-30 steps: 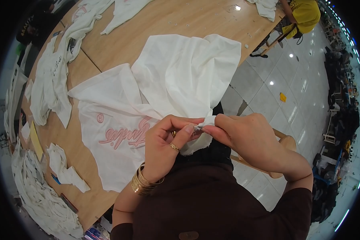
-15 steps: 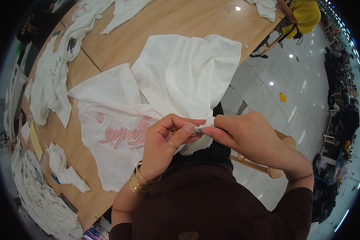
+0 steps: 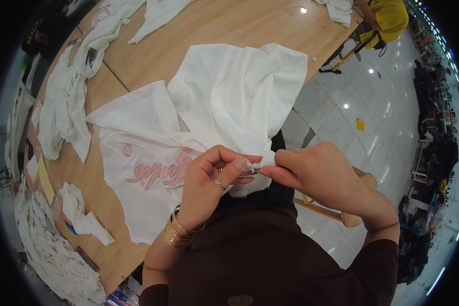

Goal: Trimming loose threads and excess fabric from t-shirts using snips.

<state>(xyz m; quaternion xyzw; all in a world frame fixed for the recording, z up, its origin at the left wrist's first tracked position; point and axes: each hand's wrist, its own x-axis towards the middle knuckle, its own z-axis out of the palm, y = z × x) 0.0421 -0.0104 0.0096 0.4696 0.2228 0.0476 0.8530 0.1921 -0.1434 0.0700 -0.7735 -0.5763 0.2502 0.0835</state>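
A large white fabric piece (image 3: 224, 92) with pink raised lettering lies across the table's near right edge and hangs down in front of me. My left hand (image 3: 214, 176), wearing a ring and gold bangles, pinches a bunched bit of this fabric between thumb and fingers. A small ruffled white-and-grey bit (image 3: 251, 167) shows at its fingertips; what it is exactly is too small to tell. Just right of it, my right hand (image 3: 311, 168) is closed, thumb against the curled index finger, its tips beside that bit. Whatever it grips is hidden.
A wooden table (image 3: 153, 56) spreads ahead and left. White garments (image 3: 61, 102) lie along its far left side, with a white fabric pile (image 3: 56, 250) at near left. A wooden stool (image 3: 352, 219) stands at my right. A person in yellow (image 3: 390, 20) sits at far right.
My right fingertips have drawn slightly right, away from the left ones, and more of the small ruffled bit shows between them. The left hand stays in place.
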